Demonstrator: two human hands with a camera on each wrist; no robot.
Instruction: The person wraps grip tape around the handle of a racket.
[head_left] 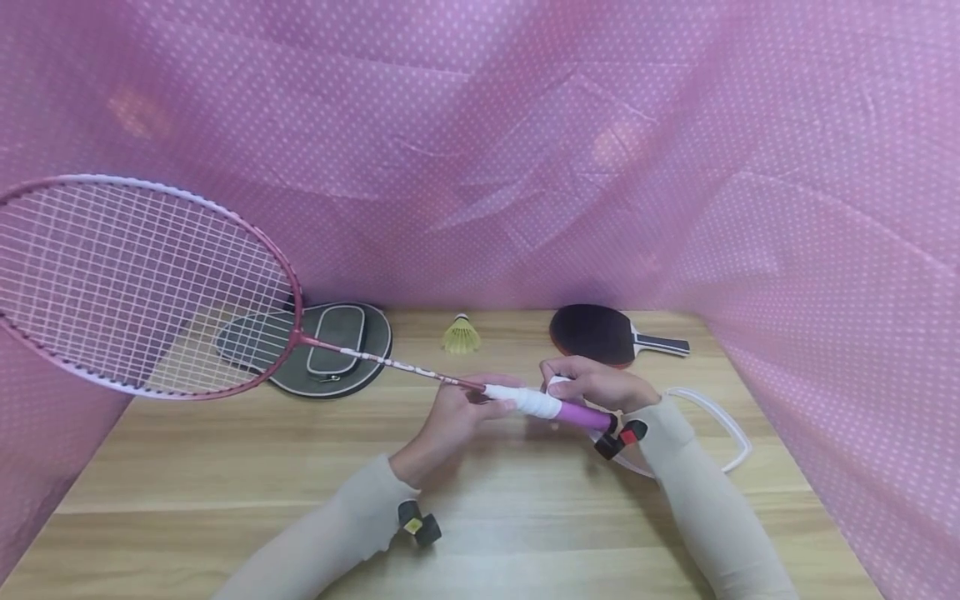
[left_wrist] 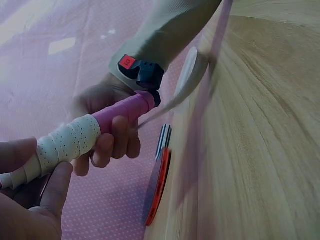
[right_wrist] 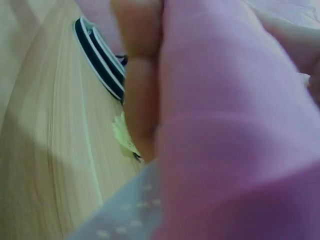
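Right now, racket: my badminton racket [head_left: 225,317] is held off the wooden table [head_left: 525,517], its long axis running nearly level from the strung head out on my left to the butt on my right.
Handle: the handle [head_left: 547,407] lies straight across in front of me between both hands; white grip tape [left_wrist: 67,141] covers the part toward the shaft, bare pink shows toward the butt.
Left hand: my left hand [head_left: 450,421] cups the top of the handle where the thin shaft meets the white tape, thumb and fingers curled round it from below.
Right hand: my right hand [head_left: 592,383] comes over the handle from above, fingers [left_wrist: 112,145] wrapped round the pink part just past the edge of the white tape.
Nearer hand: the right one sits right at the boundary between taped and bare handle, so it is closer to the unwrapped stretch.
Arm pose: both forearms reach in from below, wrists bent inward toward each other.
Behind: a racket cover [head_left: 330,350], a yellow shuttlecock [head_left: 461,335] and a table tennis paddle [head_left: 607,333] lie at the far edge.
Under my right wrist: a white loop [head_left: 720,425] on the table; I cannot tell what it is.
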